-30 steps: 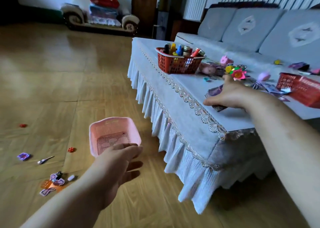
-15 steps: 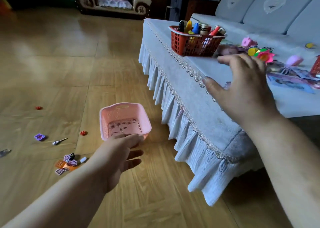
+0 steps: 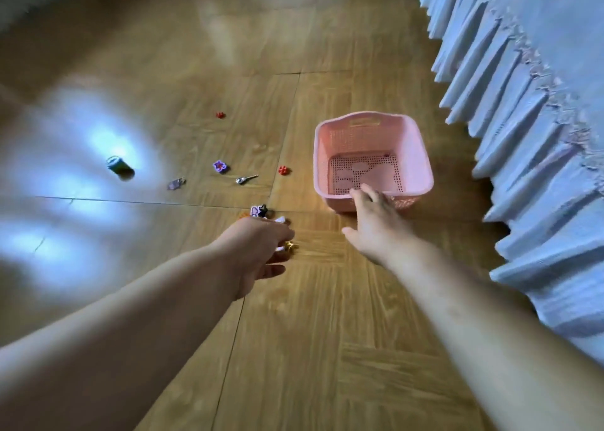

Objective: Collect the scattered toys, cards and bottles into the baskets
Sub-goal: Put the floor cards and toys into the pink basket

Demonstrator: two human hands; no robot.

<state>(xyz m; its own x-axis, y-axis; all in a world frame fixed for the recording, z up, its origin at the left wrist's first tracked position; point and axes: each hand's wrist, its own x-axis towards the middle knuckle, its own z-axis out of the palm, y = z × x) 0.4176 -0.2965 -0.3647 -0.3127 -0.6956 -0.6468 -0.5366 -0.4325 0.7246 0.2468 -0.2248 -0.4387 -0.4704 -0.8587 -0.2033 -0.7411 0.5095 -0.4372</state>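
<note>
floor (image 3: 294,349) open before hands | pink basket (image 3: 372,126), tablecloth (image 3: 539,120) block right

Single head-worn wide-angle view; looks steeply down at the tan wood-plank floor (image 3: 327,349), close; pink perforated plastic basket (image 3: 322,156) mid-frame; pale pleated tablecloth skirt (image 3: 539,120) along right edge.

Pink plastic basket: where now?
The pink plastic basket sits right of centre in the head view on the wooden floor, beside the pleated white tablecloth skirt, right hand at its near wall.
</note>
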